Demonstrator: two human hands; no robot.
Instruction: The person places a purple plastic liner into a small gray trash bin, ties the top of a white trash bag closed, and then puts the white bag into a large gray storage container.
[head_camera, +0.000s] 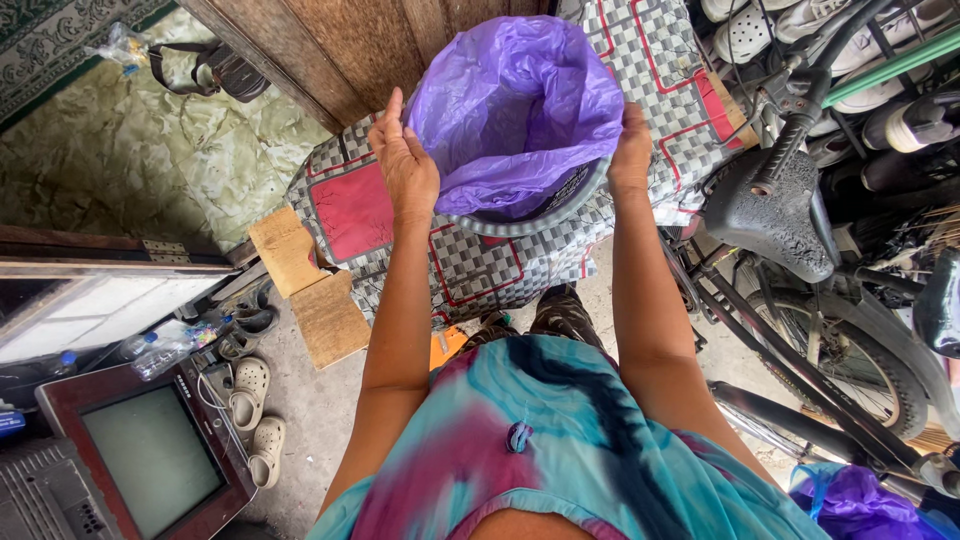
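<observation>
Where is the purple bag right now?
In the head view, the purple bag sits top centre, tucked into a grey bin, held between the left hand and right hand, just left of the bicycle seat.

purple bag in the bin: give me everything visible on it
The purple bag is thin, glossy, crinkled plastic film, translucent in places. It sits inside a round grey bin, mouth open upward and billowed high above the rim, with its lower edge draped over the rim's near side. The left hand holds its left edge and the right hand its right edge, both at rim height. Its inside looks empty; its bottom is hidden by the folds.
</observation>
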